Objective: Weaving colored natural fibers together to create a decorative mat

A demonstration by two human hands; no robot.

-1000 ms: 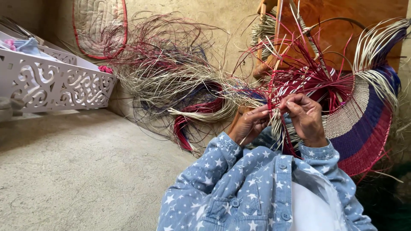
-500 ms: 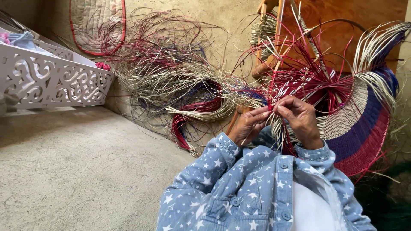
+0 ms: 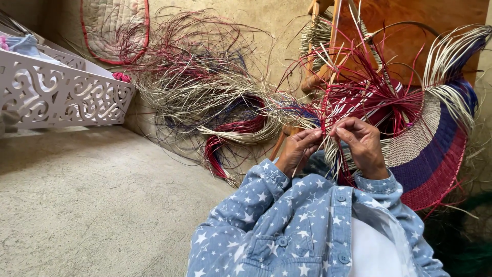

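Note:
A half-woven round basket in bands of cream, purple and red stands on edge in front of me, with loose red and cream straw ends sticking out of its rim. My left hand pinches a few straw strands at the basket's left edge. Close beside it, my right hand is closed on neighbouring strands, fingertips nearly touching the left hand's. Both arms wear blue star-print sleeves.
A big tangled pile of cream, red and purple straw lies against the wall to the left. A white cut-out patterned box sits at far left. A quilted mat leans on the wall. A wooden chair stands behind the basket.
The two hands have shifted only slightly on the strands, fingers working together at the same spot; the view moved a little. Nothing else moved.

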